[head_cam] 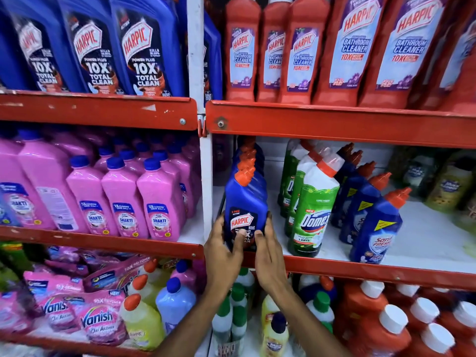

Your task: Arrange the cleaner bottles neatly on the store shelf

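Now both hands (247, 251) round Harpic btl (246, 202)

Blue Harpic bottle (246, 202): orange angled cap, dark label, upright at the front edge of the middle shelf (425, 243), heading a single-file row of like bottles. Green Domex bottles (313, 210) at its 3 o'clock; blue Sani Fresh bottles (378, 222) beyond, also upright.

Bright, even store light fills the scene, with soft glare on the glossy blue bottles (144, 45) of the top shelf and on the white shelf floor (425, 235). The wide lens bows the red shelf rails (334, 122) and tilts things near the edges. The left edge and far right corners smear into blur, while the centre stays sharp.
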{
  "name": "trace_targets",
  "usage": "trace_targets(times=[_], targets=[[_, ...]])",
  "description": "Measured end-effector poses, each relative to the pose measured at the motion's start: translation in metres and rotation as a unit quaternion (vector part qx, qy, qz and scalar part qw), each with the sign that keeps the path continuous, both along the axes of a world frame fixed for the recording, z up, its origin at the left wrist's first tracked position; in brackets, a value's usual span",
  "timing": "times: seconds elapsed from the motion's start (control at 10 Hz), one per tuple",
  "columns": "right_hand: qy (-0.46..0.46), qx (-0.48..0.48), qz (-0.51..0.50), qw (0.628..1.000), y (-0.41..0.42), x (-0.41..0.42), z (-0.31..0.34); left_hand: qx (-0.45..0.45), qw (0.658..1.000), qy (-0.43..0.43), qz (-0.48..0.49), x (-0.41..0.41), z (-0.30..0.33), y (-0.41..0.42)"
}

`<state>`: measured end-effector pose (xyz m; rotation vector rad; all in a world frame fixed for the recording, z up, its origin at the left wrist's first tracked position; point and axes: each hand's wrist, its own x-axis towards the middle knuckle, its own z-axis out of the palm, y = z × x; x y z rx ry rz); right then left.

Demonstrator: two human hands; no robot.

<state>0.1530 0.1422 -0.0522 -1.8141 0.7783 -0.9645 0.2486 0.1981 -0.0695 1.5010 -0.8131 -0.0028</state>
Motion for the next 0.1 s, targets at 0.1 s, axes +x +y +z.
trace_targets(times=[0.1], targets=[[-0.062,-0.042,-0.046,0.996,-0.0001,-0.0053,0.0037,-0.015,0.998,-0.044,0.044,-0.0027,-0.0006,0.0011]])
